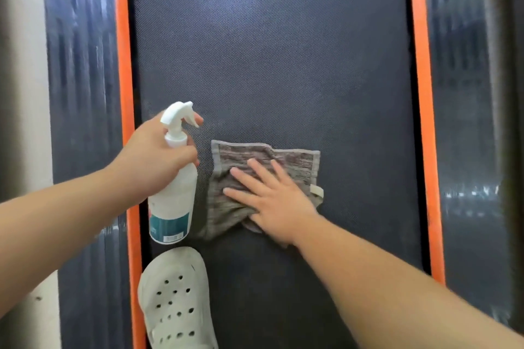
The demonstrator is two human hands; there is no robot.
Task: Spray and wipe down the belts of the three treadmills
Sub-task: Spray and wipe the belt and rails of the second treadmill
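Wiping looks to be the step in hand: the right hand (272,201) presses flat-fingered on a grey cloth (243,176) at frame centre on the treadmill belt (269,51). The left hand (153,159) grips a white spray bottle (173,193), finger on trigger. Next likely calls for sweeping upward.

Belt (269,65) with a cloth (235,153) and my clog (175,300) on it.
The dark, dimpled belt ran away from me between a left orange strip (124,93) and a right one (419,93). The grey cloth lay rumpled on it, left of the middle. My pale, holed clog stood at its near left edge, against the left strip, just below the cloth.
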